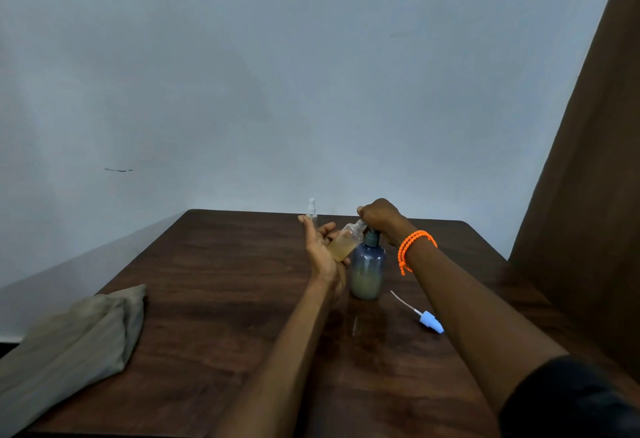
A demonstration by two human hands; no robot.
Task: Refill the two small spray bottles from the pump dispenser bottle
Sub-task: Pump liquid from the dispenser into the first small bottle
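A blue-grey pump dispenser bottle [367, 269] stands upright on the dark wooden table [214, 299], partly filled with pale liquid. My right hand [379, 217] rests on top of its pump head, fingers closed over it. My left hand [322, 250] holds a small clear spray bottle [346, 242] with yellowish liquid inside, tilted so its open neck meets the pump spout. Its blue-white spray cap with a thin tube [427, 320] lies on the table to the right. A second small clear spray bottle [312, 210] stands upright at the back, capped.
A folded grey-green cloth [76, 340] lies on the table's near left corner. A brown curtain [588, 178] hangs at the right. A pale wall stands behind the table. An orange beaded bracelet [414, 247] circles my right wrist.
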